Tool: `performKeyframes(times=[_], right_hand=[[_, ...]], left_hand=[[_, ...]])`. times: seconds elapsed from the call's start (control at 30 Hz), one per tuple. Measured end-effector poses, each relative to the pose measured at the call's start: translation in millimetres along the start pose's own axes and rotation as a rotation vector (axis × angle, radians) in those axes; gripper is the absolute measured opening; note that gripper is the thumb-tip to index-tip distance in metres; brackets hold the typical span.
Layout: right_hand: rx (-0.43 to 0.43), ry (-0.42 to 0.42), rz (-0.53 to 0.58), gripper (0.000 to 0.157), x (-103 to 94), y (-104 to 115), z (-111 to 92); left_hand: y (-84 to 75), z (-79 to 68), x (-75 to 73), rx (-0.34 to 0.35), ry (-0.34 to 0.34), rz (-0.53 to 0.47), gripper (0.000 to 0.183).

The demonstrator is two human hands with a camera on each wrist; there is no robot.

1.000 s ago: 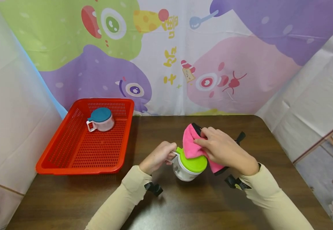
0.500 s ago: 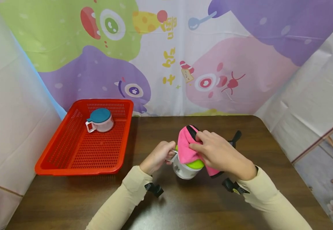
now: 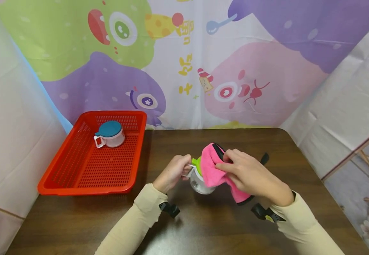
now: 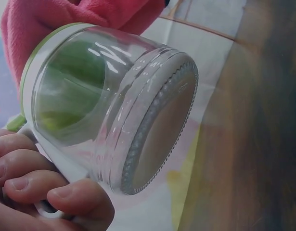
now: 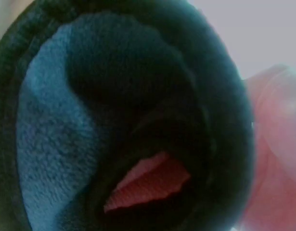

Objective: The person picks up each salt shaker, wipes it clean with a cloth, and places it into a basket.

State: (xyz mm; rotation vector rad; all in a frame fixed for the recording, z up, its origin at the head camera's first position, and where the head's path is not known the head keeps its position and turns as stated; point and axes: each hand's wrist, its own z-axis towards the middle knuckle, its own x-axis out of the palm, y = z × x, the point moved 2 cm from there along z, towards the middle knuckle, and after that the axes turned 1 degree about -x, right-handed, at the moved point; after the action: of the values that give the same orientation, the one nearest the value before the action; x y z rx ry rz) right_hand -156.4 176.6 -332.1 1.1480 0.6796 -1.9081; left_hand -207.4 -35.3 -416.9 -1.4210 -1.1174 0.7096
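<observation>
My left hand (image 3: 173,173) grips the white handle of a clear glass jar (image 3: 201,186) with a green lid (image 3: 197,163). In the left wrist view the glass body (image 4: 114,115) lies tilted, its ribbed base facing the lower right, with fingers (image 4: 30,178) curled round the handle. My right hand (image 3: 251,173) pinches a pink cloth (image 3: 211,168) with black edging, bunched over the lid and hiding most of it. Close up in the right wrist view, dark trim and a grey-blue fold of the cloth (image 5: 51,130) fill most of the picture.
A red slatted plastic basket (image 3: 88,189) stands on the left of the brown wooden table (image 3: 222,230). In it sits a similar glass jar (image 3: 115,141) with a blue lid (image 3: 110,128). A cartoon-printed curtain (image 3: 184,117) hangs behind the table.
The cloth has slid across the green lid and covers more of it. The jar has tipped further over and shifted slightly up and left, still in my left hand.
</observation>
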Motion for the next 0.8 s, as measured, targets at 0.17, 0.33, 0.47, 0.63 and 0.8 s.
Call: performKeyframes(times=[0.17,0.33,0.47,0.63,0.8], right_hand=[[0.055,-0.007,0.031,0.035,-3.4,-5,-8],[0.110,-0.002,0.051,0.033,-4.7,-11,-15],[0.153,0.000,0.069,0.032,-5.8,-16,-19],[0.179,-0.014,0.094,0.037,-8.7,-20,-23],[0.192,-0.014,0.104,0.036,-7.9,-23,-25]], left_hand=[[-1.3,-0.3,-2.4,0.022,-0.030,-0.017,0.032],[-2.5,-1.3,-4.6,0.051,-0.070,-0.064,0.034],[-4.6,-3.8,-6.2,0.083,-0.107,-0.104,0.035],[-7.8,-6.2,-6.9,0.107,-0.148,-0.164,0.035],[-11.0,-7.8,-7.3,0.115,-0.178,-0.187,0.034]])
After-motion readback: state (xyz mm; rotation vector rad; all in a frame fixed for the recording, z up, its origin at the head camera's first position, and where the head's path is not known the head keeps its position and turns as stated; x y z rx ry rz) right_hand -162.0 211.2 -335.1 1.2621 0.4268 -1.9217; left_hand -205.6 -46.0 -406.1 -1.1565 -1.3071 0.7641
